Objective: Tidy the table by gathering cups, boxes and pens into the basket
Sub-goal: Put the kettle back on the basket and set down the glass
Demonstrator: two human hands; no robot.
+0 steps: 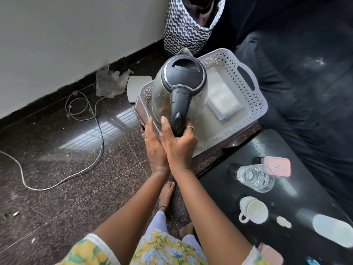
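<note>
While the right hand (179, 144) grips the kettle (179, 87) handle over the basket (246, 77), the left hand (154, 144) steadies its seemingly heavy, slick body.

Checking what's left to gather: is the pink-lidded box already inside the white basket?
No. The pink-lidded box sits on the black table beside a clear glass, apart from the white basket.

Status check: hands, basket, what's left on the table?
Right hand grips steel electric kettle handle, left hand steadying. White perforated basket beneath. White cup, glass jar, pink box remain.
</note>
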